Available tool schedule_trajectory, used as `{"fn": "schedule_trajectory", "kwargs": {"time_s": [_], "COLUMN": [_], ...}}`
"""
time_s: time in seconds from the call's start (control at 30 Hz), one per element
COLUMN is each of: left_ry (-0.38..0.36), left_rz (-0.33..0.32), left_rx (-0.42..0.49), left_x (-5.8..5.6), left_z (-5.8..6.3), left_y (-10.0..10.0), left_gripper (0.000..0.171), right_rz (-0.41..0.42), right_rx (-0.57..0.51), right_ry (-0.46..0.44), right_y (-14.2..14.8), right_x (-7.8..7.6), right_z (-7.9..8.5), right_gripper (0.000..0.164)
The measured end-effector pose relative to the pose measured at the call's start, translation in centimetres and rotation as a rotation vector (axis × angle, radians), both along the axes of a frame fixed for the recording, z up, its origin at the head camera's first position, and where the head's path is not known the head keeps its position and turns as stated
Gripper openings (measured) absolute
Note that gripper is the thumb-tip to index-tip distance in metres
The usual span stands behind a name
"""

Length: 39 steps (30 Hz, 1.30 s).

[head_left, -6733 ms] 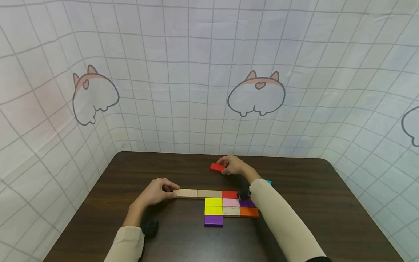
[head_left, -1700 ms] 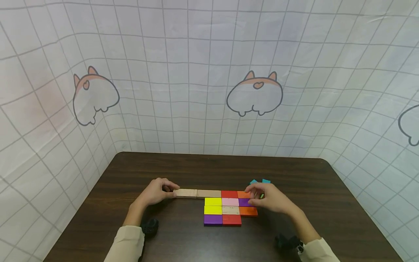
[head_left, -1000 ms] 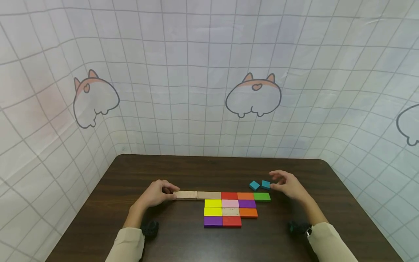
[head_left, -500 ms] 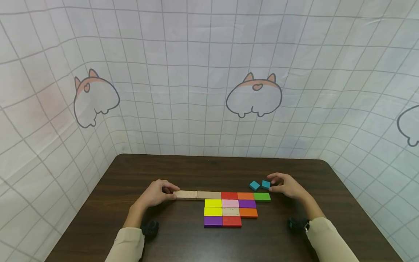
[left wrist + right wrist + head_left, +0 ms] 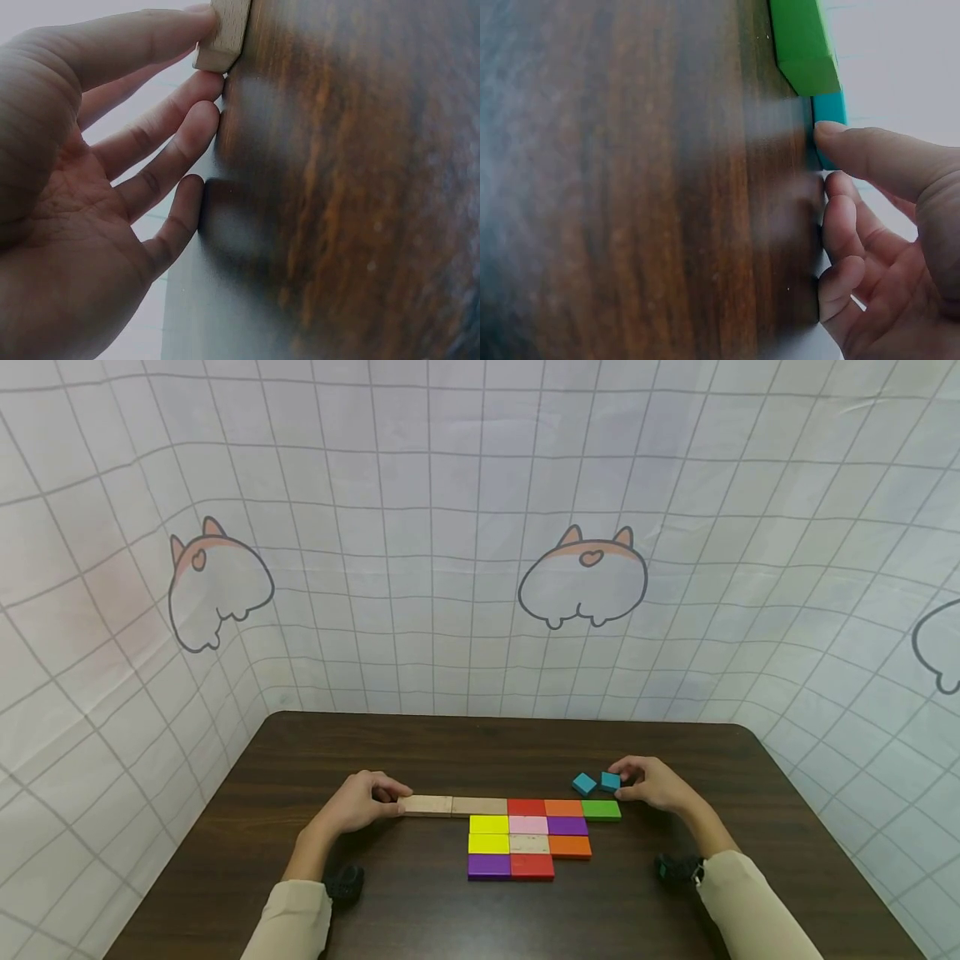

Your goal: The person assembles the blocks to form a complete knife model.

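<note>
My left hand [image 5: 363,799] pinches the left end of a plain wooden block [image 5: 427,806], thumb and fingers at its near and far sides. In the left wrist view that block [image 5: 229,30] sits under the thumb tip while the other fingers rest on the table. At the right, my right hand [image 5: 654,783] pinches a small blue block [image 5: 610,782], thumb on its near side. The right wrist view shows the thumb tip against the blue block [image 5: 829,109], behind a green block [image 5: 804,41]. A second blue block [image 5: 584,784] lies tilted just left of it.
From the held wooden block a row runs right: another wooden block [image 5: 480,806], red [image 5: 526,807], orange [image 5: 563,808] and green. Shorter rows below hold yellow [image 5: 489,824], pink [image 5: 528,826], purple [image 5: 489,867] and red [image 5: 532,867] blocks. A gridded cloth [image 5: 420,610] surrounds the dark table [image 5: 337,735].
The red block my right hand carried now lies beside the purple one in the bottom row. That hand has moved right, then inward onto the blue block. My left hand has stayed put.
</note>
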<state>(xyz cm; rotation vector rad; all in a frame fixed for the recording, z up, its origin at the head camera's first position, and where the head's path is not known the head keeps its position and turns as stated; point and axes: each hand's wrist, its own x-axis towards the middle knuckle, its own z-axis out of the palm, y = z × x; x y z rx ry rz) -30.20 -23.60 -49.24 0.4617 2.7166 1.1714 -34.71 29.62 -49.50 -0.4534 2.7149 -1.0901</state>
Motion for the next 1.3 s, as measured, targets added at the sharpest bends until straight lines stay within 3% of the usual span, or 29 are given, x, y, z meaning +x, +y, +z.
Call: {"fn": "schedule_trajectory", "kwargs": {"time_s": [0.67, 1.3], "left_ry": [-0.008, -0.014], "left_rz": [0.006, 0.025], "left_rx": [0.001, -0.005], "left_x": [0.0, 0.1], "left_z": [-0.1, 0.1], "left_y": [0.2, 0.1], "left_gripper": [0.021, 0.02], "right_rz": [0.011, 0.0], "right_rx": [0.023, 0.056], "right_ry": [0.057, 0.074], "right_y": [0.4, 1.4], "right_x": [1.0, 4.4], "right_z": [0.8, 2.9], "right_gripper": [0.029, 0.033]}}
